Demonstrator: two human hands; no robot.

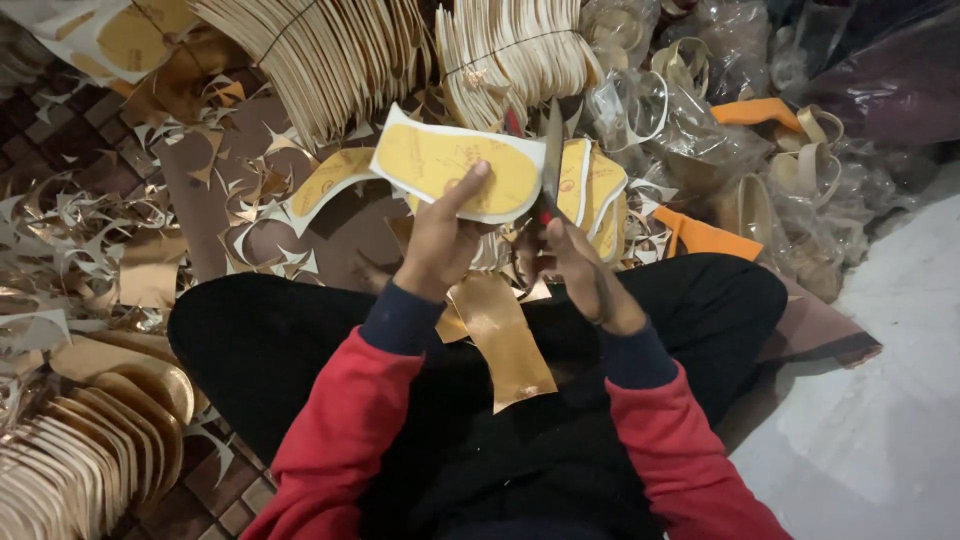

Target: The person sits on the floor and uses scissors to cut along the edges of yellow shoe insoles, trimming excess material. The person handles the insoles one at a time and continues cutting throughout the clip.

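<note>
Yellow-faced and white-edged, the insole-shaped sheet is held up above the person's lap, tilted, its rounded end towards the scissors. The left hand pinches its lower edge, thumb pressed on the yellow face and the other fingers behind it. The right hand is closed round the scissor handles, which it mostly hides; the blades point upward and meet the sheet's right end, though how far they are parted cannot be told. Just behind the blades lies a small pile of cut insoles, yellow with white rims. A gold foil strip lies across the black-clad lap below both hands. Orange pieces rest on the floor to the right, near clear plastic bags holding pale straps. Bundled stacks of pale soles stand at the top, more stacked soles lie at lower left, and gold offcuts litter the floor to the left.
</note>
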